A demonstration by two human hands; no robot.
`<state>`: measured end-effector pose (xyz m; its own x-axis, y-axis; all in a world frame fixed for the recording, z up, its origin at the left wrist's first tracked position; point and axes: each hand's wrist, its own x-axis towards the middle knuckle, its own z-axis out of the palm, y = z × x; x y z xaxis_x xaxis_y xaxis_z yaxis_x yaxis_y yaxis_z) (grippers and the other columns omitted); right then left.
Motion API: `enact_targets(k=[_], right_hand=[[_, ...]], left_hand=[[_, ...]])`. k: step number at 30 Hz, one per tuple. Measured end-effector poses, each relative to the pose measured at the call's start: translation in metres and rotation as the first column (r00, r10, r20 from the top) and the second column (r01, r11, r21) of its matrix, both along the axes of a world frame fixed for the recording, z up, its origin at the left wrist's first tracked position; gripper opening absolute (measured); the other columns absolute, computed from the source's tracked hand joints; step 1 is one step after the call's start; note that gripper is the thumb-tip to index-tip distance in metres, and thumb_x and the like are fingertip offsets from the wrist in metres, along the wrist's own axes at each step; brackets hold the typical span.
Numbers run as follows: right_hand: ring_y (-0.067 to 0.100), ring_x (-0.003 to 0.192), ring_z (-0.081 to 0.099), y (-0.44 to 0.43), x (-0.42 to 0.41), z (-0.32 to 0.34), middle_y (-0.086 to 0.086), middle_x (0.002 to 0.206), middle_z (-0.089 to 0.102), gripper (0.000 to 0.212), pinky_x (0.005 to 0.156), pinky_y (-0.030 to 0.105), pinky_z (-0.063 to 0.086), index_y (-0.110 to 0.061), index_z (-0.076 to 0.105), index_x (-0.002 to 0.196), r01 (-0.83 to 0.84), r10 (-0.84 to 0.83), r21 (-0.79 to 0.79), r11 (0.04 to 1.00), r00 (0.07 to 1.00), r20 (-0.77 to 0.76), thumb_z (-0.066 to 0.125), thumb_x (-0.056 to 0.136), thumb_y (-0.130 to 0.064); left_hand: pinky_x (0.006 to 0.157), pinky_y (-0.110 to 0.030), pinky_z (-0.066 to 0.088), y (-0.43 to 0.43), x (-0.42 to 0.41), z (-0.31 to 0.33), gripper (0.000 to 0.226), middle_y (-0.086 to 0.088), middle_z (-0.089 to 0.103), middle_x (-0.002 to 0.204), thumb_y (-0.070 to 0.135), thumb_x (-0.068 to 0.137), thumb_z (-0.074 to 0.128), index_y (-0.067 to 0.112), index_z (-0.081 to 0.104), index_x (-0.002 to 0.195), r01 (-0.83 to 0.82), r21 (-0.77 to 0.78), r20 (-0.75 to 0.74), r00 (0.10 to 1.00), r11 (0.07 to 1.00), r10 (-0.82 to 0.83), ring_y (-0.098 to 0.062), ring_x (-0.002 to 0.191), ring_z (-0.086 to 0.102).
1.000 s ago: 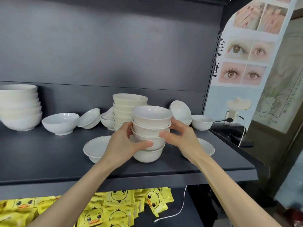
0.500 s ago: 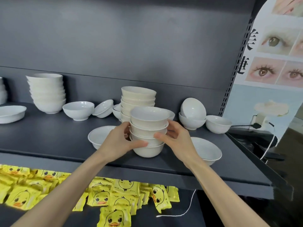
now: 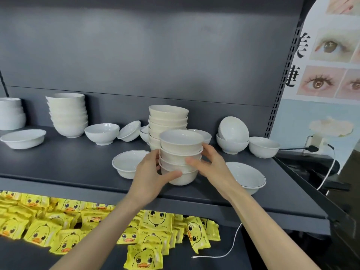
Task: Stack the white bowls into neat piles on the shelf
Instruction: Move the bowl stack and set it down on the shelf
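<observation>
Gripping a short stack of white bowls [image 3: 181, 148] at the shelf [image 3: 78, 166] front, left hand [image 3: 150, 173] and right hand [image 3: 213, 168] curled round its sides, taller stack [image 3: 168, 118] just behind.

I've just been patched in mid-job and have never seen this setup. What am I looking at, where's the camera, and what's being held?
There is no machine here: a person works bare-handed. The single picture comes from a camera on their head, looking forward and down. The left hand and right hand grip a front stack of four white bowls from either side. On the dark shelf are a taller stack just behind, a left stack, loose bowls and shallow dishes. Yellow duck packets lie on the level below.
</observation>
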<state>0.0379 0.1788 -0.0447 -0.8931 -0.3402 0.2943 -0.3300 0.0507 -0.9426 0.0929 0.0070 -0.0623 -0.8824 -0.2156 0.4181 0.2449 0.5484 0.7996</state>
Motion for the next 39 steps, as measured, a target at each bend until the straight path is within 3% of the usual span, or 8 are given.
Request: enact_targets(k=[5,7,11,15,18,25,30,39], right_hand=[[-0.009,0.111,0.055,0.000,0.009,-0.001,-0.025,0.116,0.060,0.043,0.097,0.026,0.049,-0.036,0.053,0.120,0.009,-0.011,-0.036,0.999,0.998,-0.054,0.069,0.085,-0.016],[-0.003,0.113,0.056,0.000,0.012,-0.004,-0.023,0.117,0.059,0.045,0.097,0.028,0.050,-0.032,0.054,0.124,0.045,-0.048,-0.052,0.998,0.996,-0.069,0.070,0.085,-0.016],[0.010,0.117,0.057,-0.002,0.014,-0.008,-0.013,0.128,0.057,0.053,0.097,0.035,0.052,-0.025,0.050,0.133,0.111,-0.115,-0.052,0.992,0.990,-0.076,0.071,0.085,-0.024],[0.008,0.109,0.059,-0.002,0.015,-0.010,-0.009,0.129,0.055,0.057,0.093,0.033,0.053,-0.026,0.046,0.136,0.144,-0.145,-0.025,0.989,0.989,-0.039,0.070,0.084,-0.033],[0.005,0.113,0.057,-0.002,0.014,-0.007,-0.012,0.130,0.055,0.059,0.094,0.031,0.051,-0.027,0.044,0.138,0.089,-0.089,0.001,0.996,0.996,-0.009,0.068,0.085,-0.035],[-0.012,0.099,0.060,-0.003,0.013,-0.010,-0.028,0.110,0.064,0.029,0.087,0.020,0.052,-0.037,0.057,0.114,0.038,-0.037,-0.028,0.999,0.999,0.020,0.063,0.091,-0.020],[0.005,0.114,0.059,-0.005,0.014,-0.012,-0.010,0.125,0.062,0.046,0.099,0.034,0.050,-0.016,0.055,0.132,0.103,-0.100,-0.068,0.992,0.994,0.049,0.067,0.088,-0.020],[0.012,0.119,0.057,-0.004,0.015,-0.011,-0.007,0.130,0.059,0.051,0.100,0.037,0.049,-0.015,0.051,0.136,0.116,-0.113,-0.047,0.992,0.992,0.059,0.068,0.088,-0.021]], left_hand=[[0.096,-0.017,0.041,0.001,-0.002,-0.011,0.062,0.024,0.053,0.113,0.017,0.079,0.075,0.022,0.041,0.131,0.113,0.159,-0.004,0.994,0.981,-0.113,0.000,0.113,0.052],[0.101,-0.020,0.042,0.000,-0.005,-0.018,0.062,0.016,0.054,0.125,0.012,0.082,0.070,0.018,0.038,0.135,0.170,0.243,-0.013,0.985,0.955,-0.172,-0.001,0.120,0.051],[0.093,-0.008,0.043,0.003,-0.002,-0.025,0.056,0.018,0.052,0.126,0.003,0.088,0.062,0.014,0.038,0.137,0.196,0.316,-0.084,0.980,0.928,-0.178,0.009,0.117,0.050],[0.104,-0.012,0.038,-0.001,-0.004,-0.026,0.062,0.008,0.046,0.141,0.007,0.092,0.057,0.013,0.029,0.147,0.255,0.340,-0.080,0.967,0.905,-0.242,0.002,0.127,0.045],[0.101,-0.012,0.040,0.001,-0.005,-0.023,0.058,0.018,0.050,0.134,0.014,0.091,0.059,0.021,0.033,0.142,0.270,0.348,-0.093,0.963,0.898,-0.253,0.008,0.122,0.048],[0.095,-0.007,0.042,0.004,-0.006,-0.020,0.047,0.023,0.053,0.124,0.018,0.092,0.057,0.024,0.040,0.135,0.226,0.334,-0.146,0.972,0.915,-0.186,0.004,0.118,0.051],[0.089,-0.005,0.043,0.004,-0.007,-0.018,0.049,0.028,0.052,0.117,0.019,0.091,0.059,0.020,0.041,0.137,0.210,0.330,-0.147,0.974,0.920,-0.170,0.011,0.110,0.052],[0.089,-0.008,0.044,0.001,-0.006,-0.016,0.054,0.028,0.053,0.115,0.021,0.091,0.060,0.016,0.040,0.141,0.198,0.321,-0.107,0.979,0.926,-0.172,0.012,0.103,0.054]])
